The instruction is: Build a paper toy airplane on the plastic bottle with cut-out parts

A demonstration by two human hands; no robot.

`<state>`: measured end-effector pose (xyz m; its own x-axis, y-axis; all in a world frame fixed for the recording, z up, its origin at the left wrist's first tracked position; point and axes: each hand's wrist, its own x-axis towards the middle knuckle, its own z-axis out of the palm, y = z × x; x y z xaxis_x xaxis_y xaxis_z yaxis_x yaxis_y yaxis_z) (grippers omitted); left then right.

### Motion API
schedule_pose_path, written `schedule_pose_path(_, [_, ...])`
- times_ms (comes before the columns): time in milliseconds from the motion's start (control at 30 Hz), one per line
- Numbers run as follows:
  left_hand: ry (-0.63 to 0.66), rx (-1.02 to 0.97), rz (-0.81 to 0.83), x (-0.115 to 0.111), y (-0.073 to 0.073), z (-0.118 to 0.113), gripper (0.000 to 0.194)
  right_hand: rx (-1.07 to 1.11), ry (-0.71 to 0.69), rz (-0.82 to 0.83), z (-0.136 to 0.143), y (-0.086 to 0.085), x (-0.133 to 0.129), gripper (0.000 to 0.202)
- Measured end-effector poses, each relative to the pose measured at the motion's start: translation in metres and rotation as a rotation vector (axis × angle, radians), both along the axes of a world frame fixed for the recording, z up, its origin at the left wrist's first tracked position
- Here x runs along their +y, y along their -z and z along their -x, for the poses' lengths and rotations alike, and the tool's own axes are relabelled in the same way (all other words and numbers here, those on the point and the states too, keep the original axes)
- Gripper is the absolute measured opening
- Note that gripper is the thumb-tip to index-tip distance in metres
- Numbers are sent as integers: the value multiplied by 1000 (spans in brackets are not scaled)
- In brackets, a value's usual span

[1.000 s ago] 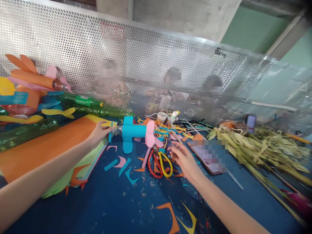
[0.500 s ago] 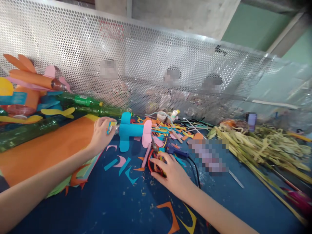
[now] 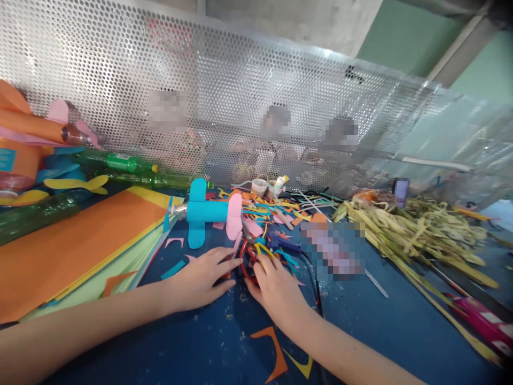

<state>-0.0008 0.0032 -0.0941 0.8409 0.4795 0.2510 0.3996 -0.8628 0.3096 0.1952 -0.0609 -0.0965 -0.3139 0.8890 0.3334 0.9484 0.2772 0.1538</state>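
A blue paper plane (image 3: 208, 212) with a pink tail piece lies on the table, built round a clear bottle whose neck points left, near a blue propeller-like strip (image 3: 167, 215). Below it, my left hand (image 3: 204, 278) is open, thumb and fingers apart, fingertips beside the red handles. My right hand (image 3: 276, 289) has its curled fingers and thumb at the red-handled scissors (image 3: 243, 256), partly covering them; the blades point away from me. A narrow pink paper roll (image 3: 238, 240) lies beside the left fingertips. Yellow scraps show by the right fingers.
A blue glue gun (image 3: 282, 242) with a black cord lies right of the scissors. Orange sheets (image 3: 100, 230) are stacked at left, near green bottles (image 3: 124, 162). Paper scraps and strips litter the middle. Dried husks (image 3: 417, 230) lie at right before a perforated metal screen (image 3: 240, 80).
My left hand has left the plane's bottle neck and come down right, beside the scissors. The blue strip now shows at the plane's nose. My right hand stays at the scissors.
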Motion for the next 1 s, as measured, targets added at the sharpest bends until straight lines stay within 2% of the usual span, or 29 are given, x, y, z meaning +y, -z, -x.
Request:
schedule_pose_path(200, [-99,-94,-18,1,12,-4,33,60,64,57,0,-5,0,16])
schedule_pose_path(367, [-78,-147,-23,-1,9,-3,22,67,43,82,-3,-7,-1,14])
schedule_pose_path(533, [-63,-167,-50,-2,8,-3,22,123,16,102,-7,-6,-1,24])
schedule_pose_path(1000, [-25,-70,-126,-4,6,-2,26,181,1,112,-7,-4,-1,17])
